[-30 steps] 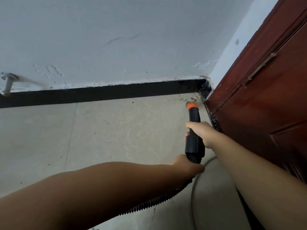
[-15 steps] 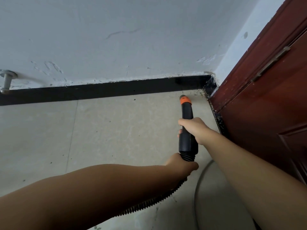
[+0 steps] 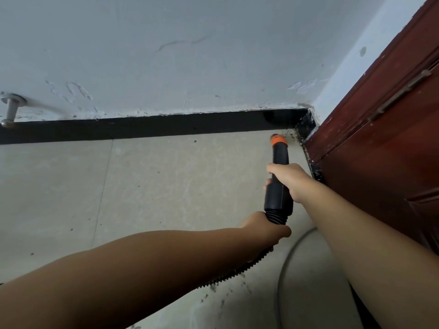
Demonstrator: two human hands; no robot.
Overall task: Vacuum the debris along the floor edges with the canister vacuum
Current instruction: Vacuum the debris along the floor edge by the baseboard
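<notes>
Here, both hands' fingers stayed wrapped on the vacuum: the right hand (image 3: 288, 180) round the black orange-tipped plastic nozzle (image 3: 279, 172), the left hand (image 3: 266, 227) round the ribbed black hose (image 3: 237, 271). The dark debris specks (image 3: 290, 134) lay just beyond the tip in the corner by the black skirting board (image 3: 166, 125). A skewed tip could likely scatter them or knock the red-brown wooden door (image 3: 380, 143).

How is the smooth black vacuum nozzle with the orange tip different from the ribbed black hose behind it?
The smooth black vacuum nozzle with the orange tip is a rigid, straight tube; the ribbed black hose is corrugated and bends back under the forearm. The nozzle ends in an orange ring near the corner debris; the hose is black throughout. The right hand grips the nozzle, the left hand grips the hose. Both are black and joined end to end.
</notes>
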